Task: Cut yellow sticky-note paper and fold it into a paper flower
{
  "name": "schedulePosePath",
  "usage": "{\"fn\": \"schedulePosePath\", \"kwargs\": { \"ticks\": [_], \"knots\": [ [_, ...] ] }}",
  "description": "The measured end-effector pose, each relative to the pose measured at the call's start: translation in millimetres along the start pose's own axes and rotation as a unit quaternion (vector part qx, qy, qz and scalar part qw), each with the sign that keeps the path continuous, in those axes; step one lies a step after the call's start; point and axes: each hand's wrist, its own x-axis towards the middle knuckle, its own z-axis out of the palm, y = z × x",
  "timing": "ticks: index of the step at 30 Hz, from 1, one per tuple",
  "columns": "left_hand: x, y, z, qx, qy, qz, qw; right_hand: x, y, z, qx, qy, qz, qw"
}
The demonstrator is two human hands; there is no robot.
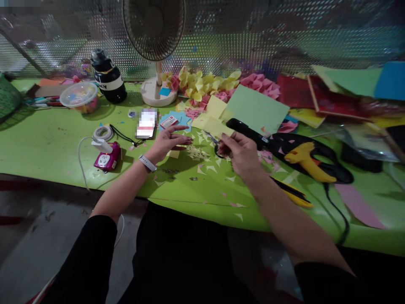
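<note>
My left hand [169, 141] hovers over the green table [47, 143] with its fingers stretched out and apart, holding nothing; a pale band sits on its wrist. My right hand [240, 154] is closed around small scissors [212, 139] whose blades point left toward the left hand. Between and under both hands lie several small yellow paper scraps [199, 154]. Yellow paper squares [211, 120] lie just beyond the hands.
A phone [146, 123], tape roll [103, 132] and pink power socket [107, 158] lie at the left. A fan [155, 50], dark bottle [109, 78] and lidded tub [79, 96] stand behind. A yellow glue gun [305, 158], a black tool [245, 128] and coloured sheets [256, 107] fill the right.
</note>
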Motion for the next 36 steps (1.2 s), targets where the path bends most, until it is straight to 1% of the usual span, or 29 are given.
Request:
{"fn": "schedulePosePath", "kwargs": {
  "ticks": [1,3,5,7,9,11,13,15,17,18,20,22,24,25,27,28,29,31,32,33,34,36],
  "knots": [
    [-0.3,-2.2,3.2,-0.009,-0.018,-0.016,1.000,-2.1,0.9,3.5,0.010,0.003,0.008,1.000],
    [-1.0,-10.3,12.7,-0.023,-0.058,-0.033,0.997,-9.0,2.3,12.9,0.015,-0.015,0.029,0.999],
    [-1.1,-20.0,22.3,-0.029,-0.058,-0.025,0.998,-16.9,3.7,22.1,0.016,-0.037,0.044,0.998],
    [-0.7,-27.2,27.7,-0.058,-0.034,-0.015,0.998,-23.0,4.8,28.3,0.018,-0.066,0.050,0.996],
    [0.1,-29.6,27.9,-0.084,-0.019,-0.013,0.996,-26.2,5.5,30.4,0.016,-0.099,0.047,0.994],
    [1.2,-27.6,24.2,-0.105,-0.012,-0.012,0.994,-26.8,5.5,29.5,0.011,-0.124,0.043,0.991],
    [2.1,-23.2,19.4,-0.133,0.008,-0.005,0.991,-26.2,5.3,27.2,0.018,-0.126,0.043,0.991],
    [2.6,-18.8,15.8,-0.167,0.044,0.012,0.985,-25.7,5.4,25.1,0.029,-0.115,0.048,0.992],
    [2.2,-16.5,15.0,-0.184,0.062,0.030,0.980,-26.4,5.9,24.3,0.034,-0.101,0.050,0.993],
    [1.8,-16.5,15.7,-0.182,0.055,0.025,0.981,-27.1,6.1,24.5,0.033,-0.098,0.048,0.993],
    [0.7,-18.2,18.7,-0.166,0.022,-0.001,0.986,-29.2,5.7,25.3,0.022,-0.099,0.044,0.994],
    [-0.1,-20.3,21.2,-0.141,0.000,-0.013,0.990,-30.6,3.4,24.9,-0.008,-0.120,0.035,0.992],
    [-0.4,-20.0,21.0,-0.112,-0.007,-0.029,0.993,-29.9,-0.9,21.3,-0.049,-0.136,0.006,0.990],
    [-0.5,-18.7,19.8,-0.101,-0.016,-0.036,0.994,-28.4,-3.5,18.2,-0.067,-0.128,-0.025,0.989],
    [-1.0,-14.5,16.8,-0.087,-0.045,-0.062,0.993,-23.5,-8.6,10.5,-0.110,-0.099,-0.119,0.982],
    [-1.3,-12.4,15.6,-0.085,-0.055,-0.073,0.992,-20.5,-10.6,6.7,-0.141,-0.092,-0.177,0.970],
    [-1.8,-10.7,14.8,-0.082,-0.064,-0.083,0.991,-17.5,-11.9,3.4,-0.177,-0.100,-0.233,0.951],
    [-2.9,-9.2,15.0,-0.075,-0.080,-0.091,0.990,-12.7,-12.2,-0.6,-0.234,-0.143,-0.310,0.910],
    [-3.4,-9.5,15.8,-0.068,-0.087,-0.088,0.990,-11.2,-11.2,-1.0,-0.245,-0.164,-0.330,0.897],
    [-3.7,-10.4,17.0,-0.059,-0.093,-0.082,0.991,-10.3,-9.6,-0.5,-0.244,-0.175,-0.340,0.891],
    [-3.8,-11.8,18.3,-0.052,-0.094,-0.072,0.992,-10.2,-7.5,0.9,-0.235,-0.180,-0.341,0.892],
    [-3.4,-15.4,21.0,-0.041,-0.087,-0.043,0.994,-11.2,-2.7,5.2,-0.219,-0.164,-0.331,0.903]
  ]
}}
